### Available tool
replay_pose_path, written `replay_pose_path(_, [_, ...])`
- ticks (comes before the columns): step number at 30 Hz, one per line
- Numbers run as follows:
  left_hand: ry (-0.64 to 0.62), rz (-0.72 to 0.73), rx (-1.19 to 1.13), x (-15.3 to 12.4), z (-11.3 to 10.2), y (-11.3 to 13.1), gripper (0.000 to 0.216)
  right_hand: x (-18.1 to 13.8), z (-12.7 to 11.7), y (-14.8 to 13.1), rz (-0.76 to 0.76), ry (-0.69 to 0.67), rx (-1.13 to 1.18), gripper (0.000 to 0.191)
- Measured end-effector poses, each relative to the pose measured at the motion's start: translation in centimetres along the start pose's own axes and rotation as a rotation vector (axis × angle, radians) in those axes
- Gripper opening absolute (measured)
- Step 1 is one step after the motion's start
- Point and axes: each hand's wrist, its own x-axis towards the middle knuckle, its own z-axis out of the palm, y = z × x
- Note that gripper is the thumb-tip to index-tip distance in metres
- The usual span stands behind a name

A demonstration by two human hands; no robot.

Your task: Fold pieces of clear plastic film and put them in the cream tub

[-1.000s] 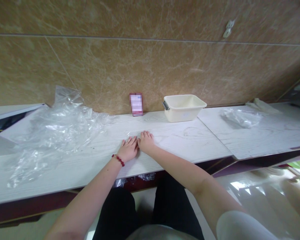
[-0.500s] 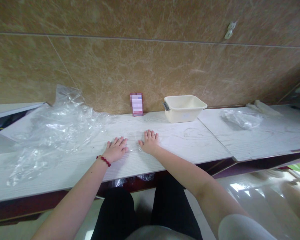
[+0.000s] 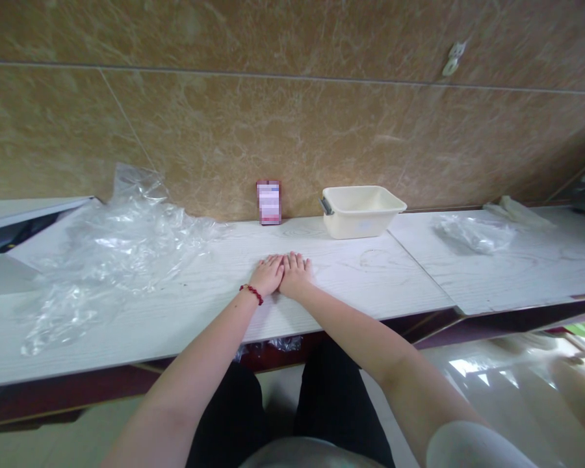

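My left hand point(image 3: 267, 275), with a red bead bracelet point(image 3: 252, 294) at the wrist, lies palm down on the white wood-grain tabletop point(image 3: 214, 318). Right beside it my right hand point(image 3: 295, 277) rests flat, its fingers pointing to the wall. The two hands touch along their inner edges. Both have their fingers stretched out; whatever lies under the palms is hidden. Behind them a phone-like object point(image 3: 270, 203) with a blurred-out front leans upright on the wall. A cream plastic bin point(image 3: 358, 224) with a grey handle clip stands behind and right of my right hand.
Large crumpled clear plastic bags point(image 3: 131, 240) spread over the left side, next to an open white box point(image 3: 53, 227). Farther right lie a smaller clear plastic bundle point(image 3: 478, 234) and a pale bag point(image 3: 517, 211). The brown marbled wall point(image 3: 292, 130) borders the back.
My left hand has slid right, flat on the tabletop, until it meets my right hand. The thin clear plastic that showed between them is now covered. My right hand has stayed in place.
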Motion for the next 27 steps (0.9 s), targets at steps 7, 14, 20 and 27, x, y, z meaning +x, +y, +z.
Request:
replay_pose_path(7, [0.019, -0.131, 0.113, -1.2, 0.0, -2.4, 0.051, 0.0, -0.1, 0.5, -0.012, 0.033, 0.049, 0.062])
replay_pose_path(14, [-0.008, -0.236, 0.181, -1.9, -0.6, -3.5, 0.060, 0.6, -1.1, 3.8, 0.122, -0.018, 0.049, 0.054])
replay_pose_path(20, [0.010, -0.226, 0.189, -1.9, -0.4, -3.9, 0.063, -1.1, -3.2, 6.9, -0.056, 0.174, 0.107, 0.045])
replay_pose_path(27, [0.019, -0.225, 0.185, -1.9, -0.3, -4.0, 0.064, -4.4, -5.9, 7.2, -0.741, 0.099, -0.009, 0.019])
